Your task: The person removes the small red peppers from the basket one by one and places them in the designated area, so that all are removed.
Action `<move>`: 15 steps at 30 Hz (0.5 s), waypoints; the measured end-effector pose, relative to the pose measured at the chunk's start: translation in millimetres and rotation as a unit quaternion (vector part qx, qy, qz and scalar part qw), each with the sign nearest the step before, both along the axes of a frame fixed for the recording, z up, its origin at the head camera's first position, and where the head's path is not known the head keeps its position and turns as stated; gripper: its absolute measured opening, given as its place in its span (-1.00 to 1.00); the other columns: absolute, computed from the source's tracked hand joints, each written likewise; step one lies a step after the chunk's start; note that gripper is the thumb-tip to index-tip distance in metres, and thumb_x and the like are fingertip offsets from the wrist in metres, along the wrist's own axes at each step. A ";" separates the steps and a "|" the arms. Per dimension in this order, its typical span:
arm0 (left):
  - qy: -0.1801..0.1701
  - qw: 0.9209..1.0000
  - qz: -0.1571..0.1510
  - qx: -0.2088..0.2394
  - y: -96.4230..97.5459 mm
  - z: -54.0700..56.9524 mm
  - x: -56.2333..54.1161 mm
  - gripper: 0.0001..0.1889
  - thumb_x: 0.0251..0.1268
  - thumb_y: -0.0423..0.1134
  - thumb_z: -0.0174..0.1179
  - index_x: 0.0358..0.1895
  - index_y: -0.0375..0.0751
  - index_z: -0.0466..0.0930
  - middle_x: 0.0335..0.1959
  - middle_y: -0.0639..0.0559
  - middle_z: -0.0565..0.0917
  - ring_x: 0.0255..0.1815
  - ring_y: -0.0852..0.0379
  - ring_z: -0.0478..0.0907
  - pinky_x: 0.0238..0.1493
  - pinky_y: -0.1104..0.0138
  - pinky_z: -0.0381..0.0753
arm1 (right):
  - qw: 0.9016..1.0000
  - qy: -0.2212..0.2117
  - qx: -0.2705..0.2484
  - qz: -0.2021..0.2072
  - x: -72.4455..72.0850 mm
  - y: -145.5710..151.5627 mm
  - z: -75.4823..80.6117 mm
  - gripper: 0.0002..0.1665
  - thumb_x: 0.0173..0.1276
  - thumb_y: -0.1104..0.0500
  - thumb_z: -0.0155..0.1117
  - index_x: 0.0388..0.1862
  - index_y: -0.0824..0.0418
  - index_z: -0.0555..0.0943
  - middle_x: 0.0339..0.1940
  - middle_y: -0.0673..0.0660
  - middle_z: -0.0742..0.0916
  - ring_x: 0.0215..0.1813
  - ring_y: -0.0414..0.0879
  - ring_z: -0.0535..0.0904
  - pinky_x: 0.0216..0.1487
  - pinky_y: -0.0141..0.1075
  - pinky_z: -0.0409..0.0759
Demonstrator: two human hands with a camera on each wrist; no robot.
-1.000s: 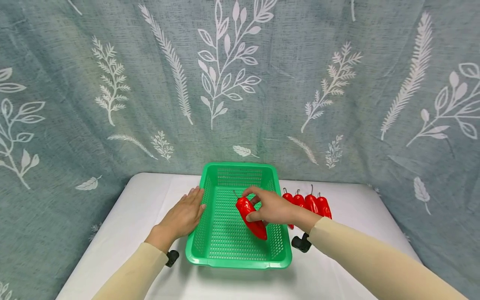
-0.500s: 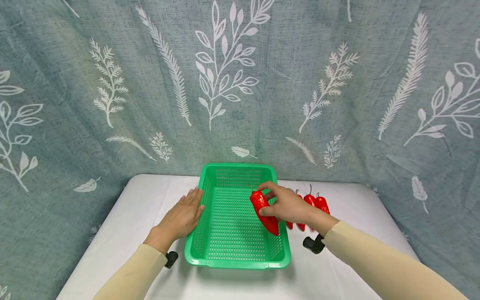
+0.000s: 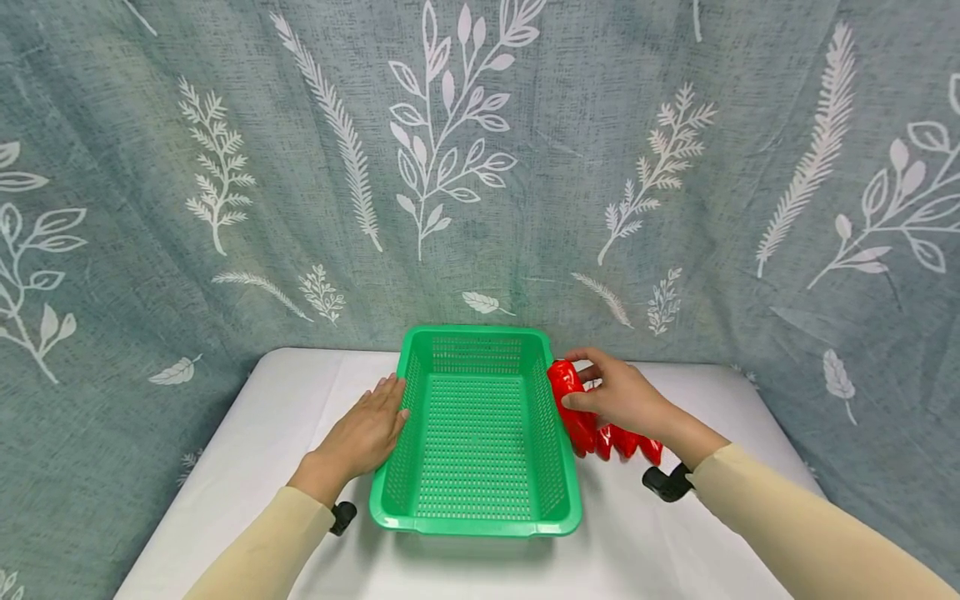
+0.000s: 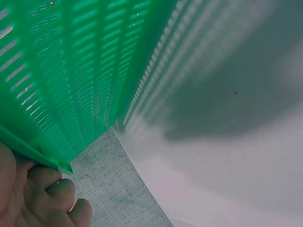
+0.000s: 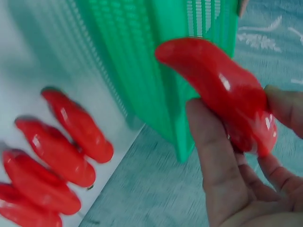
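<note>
A red pepper [image 3: 567, 400] is pinched between the thumb and fingers of my right hand [image 3: 628, 398], at the right rim of the green plastic basket [image 3: 480, 527]. In the right wrist view the held pepper [image 5: 220, 82] is tilted, and its pointed end overlaps the basket's side. Several more red peppers [image 5: 79, 126] lie in a row on the white table, right of the basket; in the head view the right hand partly covers them. My left hand [image 3: 367, 429] rests with straight fingers against the basket's left rim.
The perforated basket floor [image 3: 472, 450] shows bare. White cloth covers the table [image 3: 315, 392], whose back edge meets a grey-green leaf-patterned curtain [image 3: 480, 208]. A small black camera [image 3: 666, 482] sits at the right wrist, another [image 3: 342, 517] at the left.
My right hand has carried the held pepper rightward, from above the basket's inside to its right rim near the other peppers. The left hand has stayed on the left rim.
</note>
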State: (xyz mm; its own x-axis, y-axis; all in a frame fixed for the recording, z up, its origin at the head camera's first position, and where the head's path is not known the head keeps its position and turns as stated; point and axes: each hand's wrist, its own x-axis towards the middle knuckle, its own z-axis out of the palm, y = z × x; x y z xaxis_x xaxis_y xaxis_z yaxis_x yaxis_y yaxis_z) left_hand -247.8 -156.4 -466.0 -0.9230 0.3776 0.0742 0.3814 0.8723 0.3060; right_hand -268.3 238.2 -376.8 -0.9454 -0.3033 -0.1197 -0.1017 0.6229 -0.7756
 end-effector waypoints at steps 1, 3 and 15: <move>-0.001 1.000 0.000 0.000 0.2 0.0 -0.1 -0.34 0.79 -0.09 -0.15 0.66 -0.50 0.00 0.70 -0.40 0.07 0.72 -0.32 0.03 0.70 -0.17 0.11 | 1.000 0.003 0.003 -0.007 0.0 4.8 0.0 -0.20 0.42 0.12 0.47 0.54 0.20 0.36 0.26 0.38 0.65 -0.09 0.03 0.78 -0.23 -0.06 0.86; -0.001 1.000 0.000 0.001 0.6 -0.2 -0.4 -0.34 0.79 -0.09 -0.15 0.66 -0.49 0.00 0.70 -0.39 0.07 0.72 -0.31 0.02 0.70 -0.16 0.10 | 1.000 0.008 0.013 -0.020 0.1 14.2 -0.5 -0.20 0.42 0.12 0.46 0.55 0.20 0.35 0.25 0.39 0.66 -0.12 0.02 0.78 -0.22 -0.06 0.86; -0.002 1.000 0.002 0.001 0.3 -1.9 -0.7 -0.33 0.79 -0.08 -0.16 0.67 -0.47 -0.01 0.70 -0.38 0.06 0.73 -0.31 0.03 0.70 -0.16 0.10 | 0.994 0.038 0.074 -0.076 -2.2 57.9 -10.4 -0.12 0.44 0.08 0.44 0.61 0.25 0.28 0.29 0.48 0.59 -0.04 0.12 0.77 -0.22 -0.11 0.86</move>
State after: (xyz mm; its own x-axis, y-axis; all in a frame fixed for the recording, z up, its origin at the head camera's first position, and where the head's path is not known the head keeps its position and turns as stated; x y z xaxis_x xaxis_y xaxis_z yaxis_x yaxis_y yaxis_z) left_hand -248.5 -156.2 -467.9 -0.9246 0.3745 0.0701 0.3771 0.8731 0.3089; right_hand -270.6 296.0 -387.2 -0.9870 -0.1398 -0.0793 -0.0514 0.7420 -0.6684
